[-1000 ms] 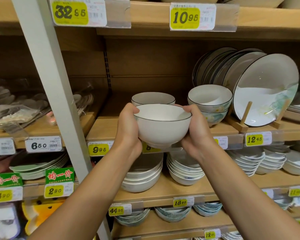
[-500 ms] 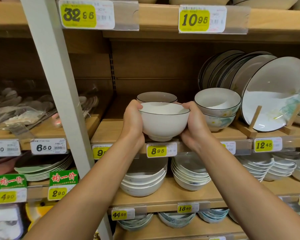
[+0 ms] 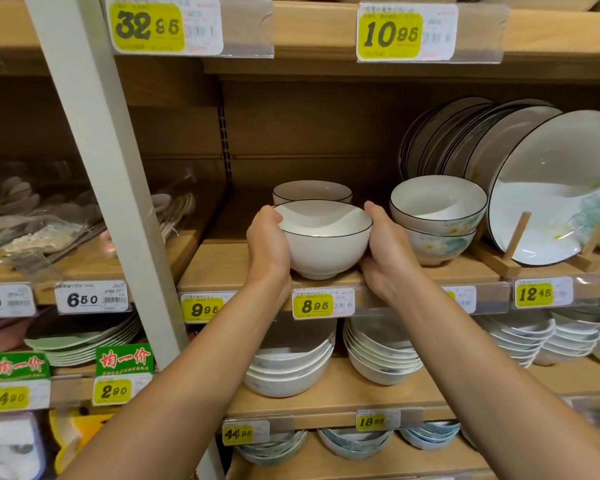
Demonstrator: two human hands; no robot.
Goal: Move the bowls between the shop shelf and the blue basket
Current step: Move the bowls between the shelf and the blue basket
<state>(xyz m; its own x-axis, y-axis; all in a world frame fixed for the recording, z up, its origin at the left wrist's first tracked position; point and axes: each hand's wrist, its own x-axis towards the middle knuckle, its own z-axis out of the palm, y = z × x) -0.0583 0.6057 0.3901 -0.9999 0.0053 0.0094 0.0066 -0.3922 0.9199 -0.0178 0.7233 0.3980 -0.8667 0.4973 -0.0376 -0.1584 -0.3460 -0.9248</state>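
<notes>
A white bowl with a thin dark rim point(image 3: 324, 237) stands with its foot on the front of the wooden shop shelf point(image 3: 222, 268), above the 8.95 price tag. My left hand point(image 3: 269, 242) grips its left side and my right hand point(image 3: 383, 249) grips its right side, thumbs at the rim. A second bowl of the same kind point(image 3: 311, 191) stands right behind it. The blue basket is not in view.
Two stacked flowered bowls point(image 3: 437, 216) stand close to my right hand. Large plates point(image 3: 541, 188) lean in a wooden rack further right. A grey upright post point(image 3: 108, 188) runs down the left. Stacked bowls point(image 3: 291, 365) fill the shelf below.
Both hands carried the bowl forward and down from in front of the shelf until it reached the shelf board. The view moved closer to the shelf.
</notes>
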